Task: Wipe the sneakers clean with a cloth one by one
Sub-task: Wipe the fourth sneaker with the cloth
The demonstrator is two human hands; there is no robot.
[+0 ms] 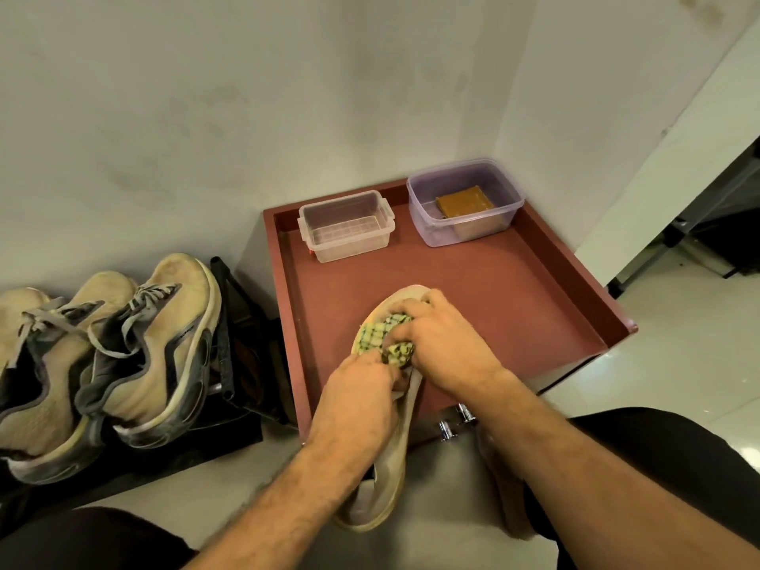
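Left hand [362,388] grips the sneaker [386,466] mid-body, steadying it on the red tray [555,306]. Right hand [444,343] pinches the checked cloth [380,333], pressing it onto the toe to scrub.

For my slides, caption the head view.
Right hand rubs checked cloth over sneaker steadied by left hand.

A beige sneaker [390,466] is held tilted, toe far over the near edge of the red surface, heel near. A green-and-white checked cloth [384,337] is bunched against its toe. At the left, two more worn beige sneakers [123,355] with grey laces are stood side by side, toes pointing far.
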